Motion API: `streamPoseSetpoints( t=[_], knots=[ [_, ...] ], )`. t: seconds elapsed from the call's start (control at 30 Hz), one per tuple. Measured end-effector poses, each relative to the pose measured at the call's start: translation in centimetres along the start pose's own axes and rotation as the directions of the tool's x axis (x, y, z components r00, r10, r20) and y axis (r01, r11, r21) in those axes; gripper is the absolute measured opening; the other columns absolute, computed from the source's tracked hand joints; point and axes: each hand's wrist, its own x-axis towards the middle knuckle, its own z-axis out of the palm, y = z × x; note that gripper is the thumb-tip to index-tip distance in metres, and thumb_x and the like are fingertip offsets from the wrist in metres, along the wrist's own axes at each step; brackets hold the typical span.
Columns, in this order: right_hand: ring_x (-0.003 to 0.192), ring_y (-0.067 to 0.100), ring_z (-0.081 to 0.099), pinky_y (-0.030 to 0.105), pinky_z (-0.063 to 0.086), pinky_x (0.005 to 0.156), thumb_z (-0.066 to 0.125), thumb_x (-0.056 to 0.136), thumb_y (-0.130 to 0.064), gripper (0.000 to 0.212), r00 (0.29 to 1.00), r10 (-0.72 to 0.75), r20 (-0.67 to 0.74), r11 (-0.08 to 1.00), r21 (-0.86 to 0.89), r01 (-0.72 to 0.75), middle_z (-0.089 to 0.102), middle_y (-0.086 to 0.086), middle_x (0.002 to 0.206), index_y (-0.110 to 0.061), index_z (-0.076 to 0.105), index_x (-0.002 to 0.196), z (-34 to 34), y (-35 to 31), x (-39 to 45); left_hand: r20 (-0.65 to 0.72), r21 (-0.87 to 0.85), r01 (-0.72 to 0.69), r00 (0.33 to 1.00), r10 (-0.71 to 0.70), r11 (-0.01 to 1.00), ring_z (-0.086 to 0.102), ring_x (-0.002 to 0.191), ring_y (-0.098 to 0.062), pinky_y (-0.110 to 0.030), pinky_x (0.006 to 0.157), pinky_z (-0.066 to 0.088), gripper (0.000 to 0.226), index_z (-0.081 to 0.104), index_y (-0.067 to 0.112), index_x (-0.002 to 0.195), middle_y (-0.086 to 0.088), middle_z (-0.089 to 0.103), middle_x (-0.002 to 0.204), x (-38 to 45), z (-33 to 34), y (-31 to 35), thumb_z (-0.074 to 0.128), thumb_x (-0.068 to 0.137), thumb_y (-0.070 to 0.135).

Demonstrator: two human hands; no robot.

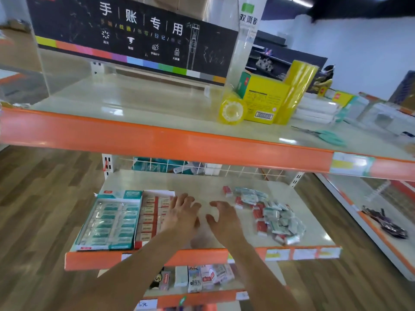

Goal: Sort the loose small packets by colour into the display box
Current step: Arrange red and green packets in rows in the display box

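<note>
While both arms reached over the orange shelf edge [197, 257], the display box [116, 217] lay on the middle shelf [202, 187], its far side filled with teal packets [110, 223] and its near side with red packets [149, 217] in rows. Beside the box, the left hand [183, 215] hovered at its red side, fingers spread and nearly straight, holding nothing. Just beyond that hand from the box, the right hand [222, 217] hung over bare shelf, fingers loosely curled and empty. Farther from the box, well apart, the loose pile of red and teal packets [268, 215] lay heaped on the same shelf.
</note>
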Motion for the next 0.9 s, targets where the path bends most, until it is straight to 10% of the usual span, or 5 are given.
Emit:
streamPoseSetpoints(
  t=[0.37, 0.67, 0.9],
  knots=[
    [0.119, 0.02, 0.055, 0.032, 0.044, 0.1, 0.06, 0.089, -0.025, 0.04, 0.983, 0.165, -0.08, 0.986, -0.024, -0.167, 0.059, 0.0, 0.13, -0.022, 0.06, 0.128, -1.7, 4.6, -2.9, 0.022, -0.046, -0.079, 0.996, 0.081, 0.996, 0.057, 0.107, -0.029, -0.045, 0.093, 0.049, 0.031, 0.07, 0.017, 0.097, -0.005, 0.064, 0.104, -0.1, 3.0, 3.4, 0.066, 0.067, 0.022],
    [0.127, 0.017, 0.046, 0.04, 0.021, 0.118, 0.057, 0.09, -0.031, 0.039, 0.965, 0.248, -0.089, 0.963, -0.083, -0.255, 0.053, -0.01, 0.135, -0.031, 0.057, 0.129, -2.6, 6.7, -4.5, 0.023, -0.069, -0.107, 0.994, 0.108, 0.992, 0.055, 0.108, -0.028, -0.045, 0.098, 0.045, 0.034, 0.067, 0.018, 0.103, -0.003, 0.063, 0.106, -0.4, 4.9, 4.5, 0.06, 0.07, 0.022],
    [0.118, 0.013, 0.05, 0.033, 0.036, 0.107, 0.053, 0.088, -0.025, 0.045, 0.97, 0.233, -0.064, 0.97, -0.058, -0.237, 0.057, -0.012, 0.123, -0.03, 0.053, 0.133, -2.3, 6.5, -5.3, -0.028, -0.077, -0.101, 0.995, 0.099, 0.992, 0.044, 0.122, -0.033, -0.052, 0.107, 0.034, 0.041, 0.06, 0.017, 0.111, -0.005, 0.057, 0.112, -1.2, 5.1, 3.5, 0.039, 0.08, 0.033]
  ],
)
